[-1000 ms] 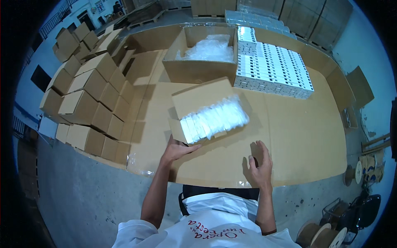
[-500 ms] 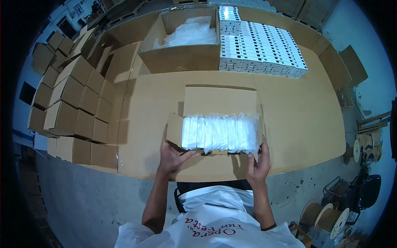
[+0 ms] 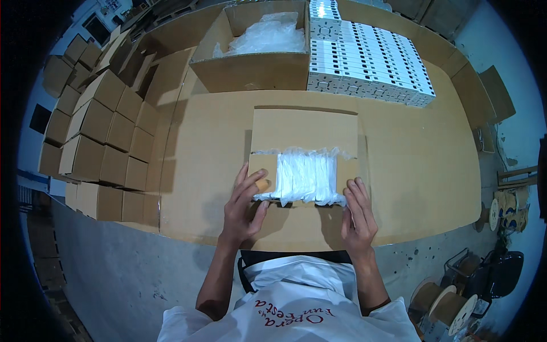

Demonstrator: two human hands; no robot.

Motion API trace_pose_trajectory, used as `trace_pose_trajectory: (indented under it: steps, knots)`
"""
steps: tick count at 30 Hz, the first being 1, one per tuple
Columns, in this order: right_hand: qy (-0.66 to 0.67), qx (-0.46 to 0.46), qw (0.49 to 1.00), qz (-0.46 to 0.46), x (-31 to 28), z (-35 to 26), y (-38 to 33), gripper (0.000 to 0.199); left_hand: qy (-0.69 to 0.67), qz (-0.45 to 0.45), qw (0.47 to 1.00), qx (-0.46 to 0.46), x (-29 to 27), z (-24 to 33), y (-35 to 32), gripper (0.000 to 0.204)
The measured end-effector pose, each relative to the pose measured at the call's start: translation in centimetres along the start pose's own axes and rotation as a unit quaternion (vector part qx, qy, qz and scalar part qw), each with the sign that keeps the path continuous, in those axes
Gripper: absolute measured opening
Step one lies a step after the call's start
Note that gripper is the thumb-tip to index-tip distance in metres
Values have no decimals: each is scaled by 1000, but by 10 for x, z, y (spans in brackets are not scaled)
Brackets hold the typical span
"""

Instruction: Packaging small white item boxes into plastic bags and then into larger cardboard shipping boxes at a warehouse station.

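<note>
A small brown cardboard box (image 3: 307, 126) stands in front of me with its lid raised at the far side. Inside is a tight row of white items in clear plastic wrap (image 3: 306, 178). The two side flaps lie folded inward over the ends of the row, so only its middle shows. My left hand (image 3: 242, 206) rests fingers outstretched on the left flap (image 3: 264, 171), thumb by the box's near edge. My right hand (image 3: 359, 215) touches the near right corner by the right flap (image 3: 346, 169), its fingers straight. Neither hand grasps anything.
A large open carton (image 3: 256, 73) holding clear plastic bags (image 3: 269, 35) stands at the back. Right of it are stacked rows of white boxes (image 3: 373, 62). Closed brown boxes (image 3: 99, 151) are piled at the left. Cable spools (image 3: 450, 305) sit on the floor at lower right.
Both side flaps of the box have been folded inward over the wrapped items. My hands have moved from the box's outer sides onto its flaps and near corners.
</note>
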State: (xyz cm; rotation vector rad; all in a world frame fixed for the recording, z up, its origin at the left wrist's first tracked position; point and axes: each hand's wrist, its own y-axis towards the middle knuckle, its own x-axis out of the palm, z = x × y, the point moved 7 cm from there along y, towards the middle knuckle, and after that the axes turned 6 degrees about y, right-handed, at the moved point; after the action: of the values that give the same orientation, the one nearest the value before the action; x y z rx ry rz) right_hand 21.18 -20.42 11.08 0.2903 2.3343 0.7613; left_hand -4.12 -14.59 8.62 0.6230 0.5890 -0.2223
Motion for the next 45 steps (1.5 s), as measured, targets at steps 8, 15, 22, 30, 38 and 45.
trace_pose_trajectory:
  steps: [8,15,22,30,38,45]
  knots:
    - [-70,-5,995,-72,14,-7,28,45,69,43,996,25,-3,7,26,47]
    - [-77,62,975,-201,28,-38,24,52,116,-23,993,20,-33,0,48,43]
    - [-49,99,970,-215,26,-53,23,52,-16,-35,964,-262,-57,-20,87,57]
    - [-66,108,956,-266,13,-63,17,52,-57,-110,934,-334,-47,-22,108,75]
    - [-58,101,947,-299,11,-59,12,55,-135,-26,954,-268,-54,-10,92,81]
    - [-55,83,950,-296,15,-52,9,58,-263,49,950,-163,-48,-7,47,48]
